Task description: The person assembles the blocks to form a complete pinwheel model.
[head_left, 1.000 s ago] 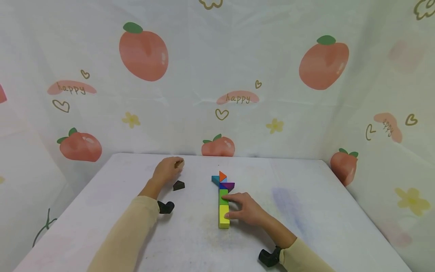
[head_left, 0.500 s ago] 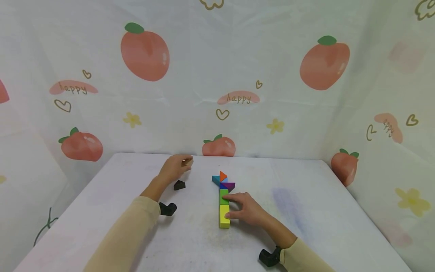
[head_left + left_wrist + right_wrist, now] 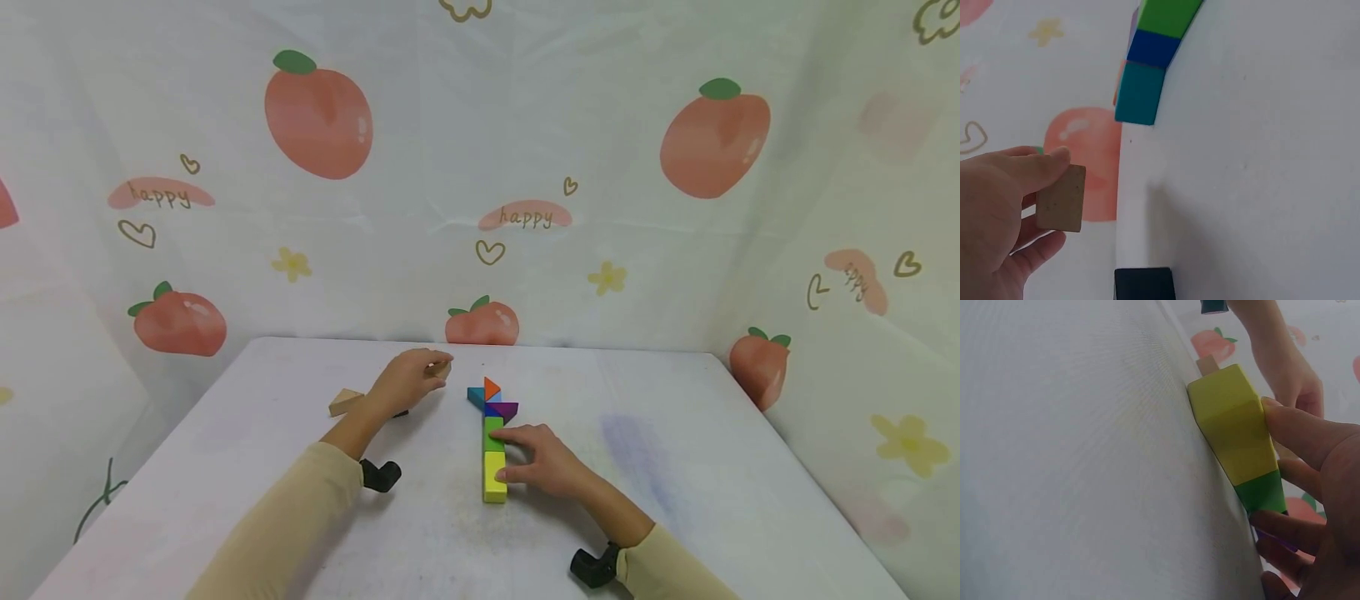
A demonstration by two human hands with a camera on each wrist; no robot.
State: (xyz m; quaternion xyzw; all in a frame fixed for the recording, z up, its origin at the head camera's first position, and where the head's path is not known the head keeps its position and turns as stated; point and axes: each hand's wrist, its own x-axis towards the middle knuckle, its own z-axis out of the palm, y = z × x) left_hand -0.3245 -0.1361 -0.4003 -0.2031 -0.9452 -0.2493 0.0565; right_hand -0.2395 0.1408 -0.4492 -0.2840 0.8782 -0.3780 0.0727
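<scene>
A plain tan wooden block (image 3: 1061,200) is pinched between the thumb and fingers of my left hand (image 3: 408,380), above the back of the table. To its right, a row of coloured blocks runs toward me: orange triangle (image 3: 491,389), teal block (image 3: 476,397), purple triangle (image 3: 504,411), dark blue block (image 3: 1154,49), green block (image 3: 493,433) and yellow block (image 3: 495,479). My right hand (image 3: 551,461) rests along the row's right side, thumb at the yellow block and index fingertip on the green one, the fingers spread.
Left of the row, a black block (image 3: 1144,284) lies partly hidden by my left hand in the head view. Another tan wooden block (image 3: 347,402) lies beyond my left forearm. A patterned curtain (image 3: 405,208) rises behind the white table (image 3: 420,533).
My left hand has moved right toward the coloured row with the wooden block. It now partly covers the black block, and another tan block shows behind the wrist. My right hand stays put.
</scene>
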